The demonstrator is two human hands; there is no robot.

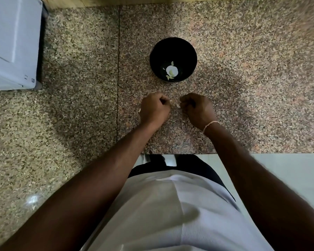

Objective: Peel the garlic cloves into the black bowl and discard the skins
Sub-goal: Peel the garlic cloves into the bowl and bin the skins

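1. The counter (243, 51) is speckled granite, polished, in mottled pink, grey and black grains; a straight dark seam (118, 69) runs through it left of the bowl.
2. One black bowl (173, 59) stands on the granite beyond the hands, well apart from them. It is round, deep and glossy.
3. Inside the bowl lies a white, rounded garlic piece (172, 70), with about three small pale slivers (168, 77) around it on the bowl's floor.
4. Two bare hands hover low over the counter, side by side, knuckles up.
5. The left hand (155, 108) is curled tight; a small pale scrap (170, 100), apparently garlic skin, shows at its fingertips.
6. The right hand (198, 107) is likewise curled, pinching a small pale garlic clove (178, 105) at its fingertips; whether skin remains on it is too small to tell.
7. A thin pale band (209, 125) circles the right wrist.
8. One white, smooth, box-shaped appliance (13, 42) sits at the counter's far left.
9. The person wears a white ribbed shirt (170, 205).
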